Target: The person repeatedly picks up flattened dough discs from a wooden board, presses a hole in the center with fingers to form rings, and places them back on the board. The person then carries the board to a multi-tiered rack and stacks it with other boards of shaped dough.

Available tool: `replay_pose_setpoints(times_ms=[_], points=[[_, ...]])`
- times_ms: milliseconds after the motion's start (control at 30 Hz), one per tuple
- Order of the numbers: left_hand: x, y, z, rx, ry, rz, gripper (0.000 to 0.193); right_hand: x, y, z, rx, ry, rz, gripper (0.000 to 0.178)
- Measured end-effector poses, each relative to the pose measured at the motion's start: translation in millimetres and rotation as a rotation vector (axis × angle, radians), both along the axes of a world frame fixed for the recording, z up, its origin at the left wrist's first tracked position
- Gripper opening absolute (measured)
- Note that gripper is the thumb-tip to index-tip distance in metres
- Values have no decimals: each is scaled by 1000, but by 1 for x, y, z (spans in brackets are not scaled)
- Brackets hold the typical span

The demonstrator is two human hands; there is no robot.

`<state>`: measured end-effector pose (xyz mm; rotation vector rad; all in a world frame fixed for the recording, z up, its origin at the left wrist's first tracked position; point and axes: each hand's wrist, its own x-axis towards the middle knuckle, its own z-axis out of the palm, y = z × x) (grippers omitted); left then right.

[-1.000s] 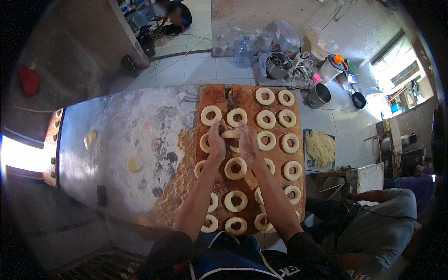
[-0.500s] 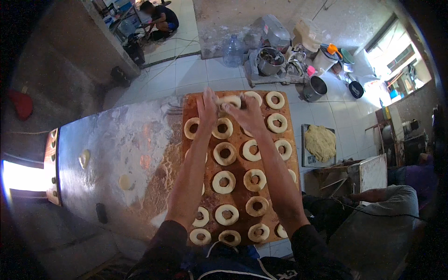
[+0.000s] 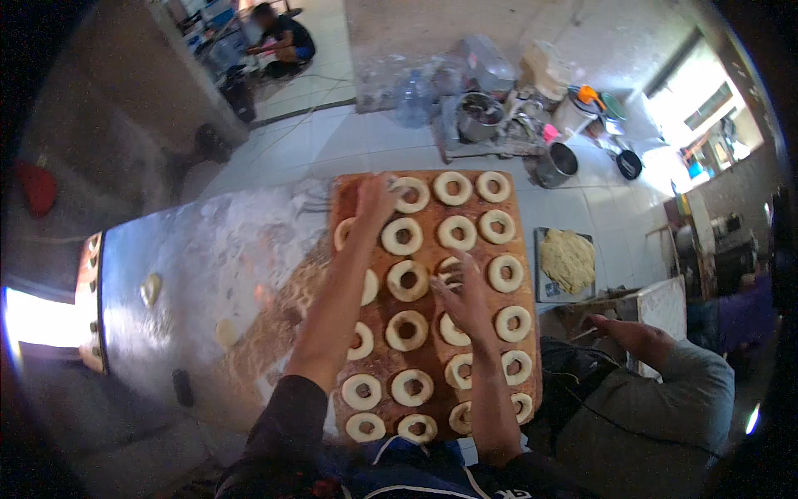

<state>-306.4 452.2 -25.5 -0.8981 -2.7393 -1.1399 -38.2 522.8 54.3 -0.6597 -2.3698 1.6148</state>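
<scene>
Rows of pale dough rings lie flat on a brown wooden board (image 3: 432, 353). At the board's far left corner my left hand (image 3: 376, 198) is closed at the left edge of a dough ring (image 3: 410, 196); its fingertips are partly hidden and slightly blurred. My right hand (image 3: 465, 298) hovers over the middle of the board with its fingers apart, holding nothing. Beneath it, another dough ring (image 3: 450, 268) is partly covered. My left forearm hides part of the leftmost column of rings.
Left of the board is a flour-dusted table (image 3: 199, 249) with small dough pieces (image 3: 225, 333). A dough mass (image 3: 567, 259) sits on a tray to the right. One person (image 3: 657, 391) is close at the right; another (image 3: 283, 41) crouches far back. Pots and a water jug (image 3: 413, 100) stand behind.
The far ring, between both hands before, now lies on the board. My right hand has pulled back toward me and opened; my left stays at the far left corner.
</scene>
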Motion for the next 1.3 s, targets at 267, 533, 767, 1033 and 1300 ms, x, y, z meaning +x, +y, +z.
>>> replay_pose_setpoints(times_ms=[267,533,767,1033,1300], points=[[87,-264,0,51,145,734,33,98,-40,-11,-131,130,-26,36],[144,-464,19,-570,-162,626,45,101,-131,13,31,-12,82,33],[210,-464,36,458,-556,426,36,32,-308,-11,-140,58,502,42],[261,-505,31,581,-628,280,32,20,-401,-30,-522,54,456,37],[280,-531,50,462,-460,240,28,26,-437,-40,-365,142,406,37]])
